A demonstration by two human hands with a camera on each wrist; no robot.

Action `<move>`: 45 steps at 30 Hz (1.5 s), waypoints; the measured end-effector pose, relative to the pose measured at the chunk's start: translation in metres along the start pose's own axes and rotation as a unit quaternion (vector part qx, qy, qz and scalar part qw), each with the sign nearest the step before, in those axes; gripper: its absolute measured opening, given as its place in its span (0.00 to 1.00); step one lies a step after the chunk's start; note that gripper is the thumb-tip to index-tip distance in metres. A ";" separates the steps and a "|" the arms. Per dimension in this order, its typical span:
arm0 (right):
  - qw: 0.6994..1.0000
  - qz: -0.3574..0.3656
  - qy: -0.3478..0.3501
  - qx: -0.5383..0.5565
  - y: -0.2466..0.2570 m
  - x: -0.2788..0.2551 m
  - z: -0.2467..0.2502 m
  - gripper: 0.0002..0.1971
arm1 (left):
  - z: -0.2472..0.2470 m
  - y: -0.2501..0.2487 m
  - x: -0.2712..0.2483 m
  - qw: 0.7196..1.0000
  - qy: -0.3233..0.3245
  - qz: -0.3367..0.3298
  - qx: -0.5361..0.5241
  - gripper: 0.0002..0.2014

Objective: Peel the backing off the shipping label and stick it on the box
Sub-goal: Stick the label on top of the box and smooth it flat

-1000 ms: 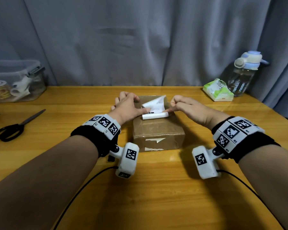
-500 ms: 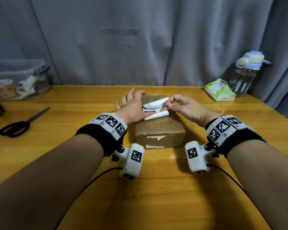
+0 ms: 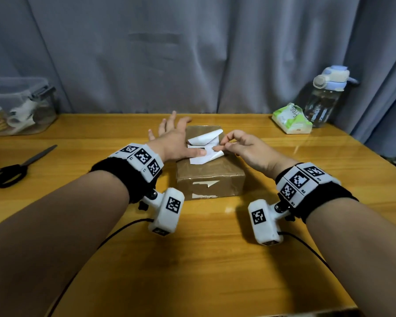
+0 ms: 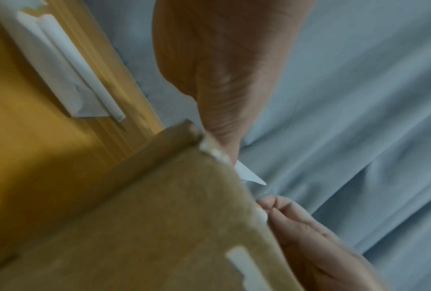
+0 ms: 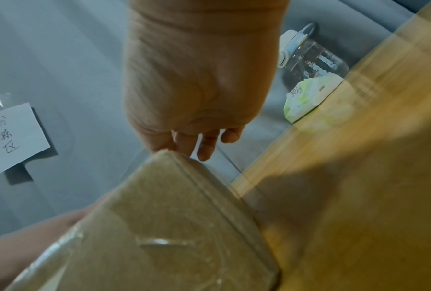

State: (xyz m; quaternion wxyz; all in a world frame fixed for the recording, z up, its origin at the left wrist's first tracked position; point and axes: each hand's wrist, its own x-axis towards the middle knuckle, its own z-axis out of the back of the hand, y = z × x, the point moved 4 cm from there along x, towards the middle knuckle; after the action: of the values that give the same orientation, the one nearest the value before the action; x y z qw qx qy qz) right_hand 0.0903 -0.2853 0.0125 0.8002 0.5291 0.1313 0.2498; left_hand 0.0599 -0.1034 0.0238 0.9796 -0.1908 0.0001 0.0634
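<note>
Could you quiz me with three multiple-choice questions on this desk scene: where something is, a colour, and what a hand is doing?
1. The scissors lie:
A. on the box
B. at the table's left side
C. beside the bottle

2. The box is:
A. brown
B. red
C. black

3. The left hand:
A. grips the scissors
B. makes a fist
C. presses the label with its thumb, fingers spread

Answers: B, they lie far left on the table; A, plain brown cardboard; C, its thumb rests on the curled white paper on the box top.

Label (image 3: 204,149) print too small to read; storage bin (image 3: 21,106) cut off at left edge
</note>
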 end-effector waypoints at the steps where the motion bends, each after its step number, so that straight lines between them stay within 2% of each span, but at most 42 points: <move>1: 1.000 -0.001 -0.004 -0.003 0.000 0.000 0.001 0.04 | -0.001 0.000 -0.003 1.000 0.016 -0.014 0.010 0.51; 5: 0.998 0.021 -0.034 -0.038 0.006 0.003 0.001 0.04 | -0.001 0.003 -0.016 0.996 0.076 -0.037 0.040 0.50; 6: 0.997 0.035 -0.039 -0.048 0.010 0.003 -0.002 0.04 | 0.001 0.004 -0.018 0.996 0.077 -0.038 0.039 0.51; 9: 0.995 0.057 -0.069 -0.052 0.014 0.009 -0.006 0.12 | 0.004 0.007 -0.016 0.998 0.061 -0.036 0.000 0.50; 12: 0.992 0.021 -0.126 -0.024 0.008 0.014 -0.002 0.07 | 0.002 0.018 -0.011 0.998 0.001 -0.006 -0.062 0.46; 14: 0.991 -0.028 -0.130 0.003 0.002 0.015 -0.001 0.02 | 0.006 0.020 -0.012 0.995 -0.085 -0.004 -0.052 0.40; 16: 0.991 -0.063 -0.115 0.015 -0.001 0.015 0.000 0.04 | 0.012 0.010 -0.018 0.983 -0.164 -0.085 -0.014 0.26; 18: 0.993 -0.072 -0.097 0.004 0.000 0.016 0.002 0.04 | 0.010 -0.005 -0.023 0.970 -0.151 -0.187 0.046 0.12; 19: 0.994 -0.071 -0.088 0.001 0.000 0.016 0.003 0.07 | 0.007 -0.009 -0.023 0.965 -0.131 -0.214 0.073 0.10; 22: 0.994 -0.076 -0.080 0.015 -0.001 0.014 0.004 0.13 | 0.010 -0.012 -0.021 0.969 -0.089 -0.211 0.097 0.12; 27: 0.994 -0.074 -0.075 0.031 -0.006 0.007 0.005 0.15 | 0.000 -0.029 -0.019 0.956 0.015 -0.257 0.140 0.15; 30: 0.994 -0.079 -0.065 0.028 -0.006 0.003 0.005 0.16 | -0.003 -0.027 -0.020 0.955 0.053 -0.258 0.135 0.21; 31: 0.994 -0.078 -0.066 0.026 -0.006 0.002 0.005 0.16 | -0.003 -0.025 -0.021 0.954 0.059 -0.260 0.136 0.22; 34: 0.994 -0.076 -0.076 0.030 -0.004 0.001 0.004 0.16 | -0.003 -0.025 -0.028 0.955 0.074 -0.257 0.130 0.17; 36: 0.994 -0.075 -0.078 0.024 -0.004 0.000 0.003 0.16 | -0.005 -0.026 -0.032 0.958 0.093 -0.238 0.131 0.26; 38: 0.994 -0.077 -0.073 0.013 -0.004 0.000 0.002 0.16 | -0.005 -0.025 -0.033 0.973 0.091 -0.195 0.080 0.34; 42: 0.995 -0.080 -0.065 -0.005 -0.003 -0.002 0.002 0.16 | -0.005 -0.017 -0.024 0.992 0.054 -0.113 0.007 0.29; 45: 0.994 -0.079 -0.069 -0.009 -0.003 -0.003 0.002 0.16 | -0.012 -0.020 -0.022 0.988 0.062 -0.138 0.038 0.36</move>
State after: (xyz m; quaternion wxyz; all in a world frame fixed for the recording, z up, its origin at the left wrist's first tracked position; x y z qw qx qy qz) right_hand 0.0892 -0.2895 0.0100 0.8291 0.5263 0.1149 0.1496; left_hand 0.0405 -0.1289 0.0208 0.9835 -0.1555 0.0369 -0.0847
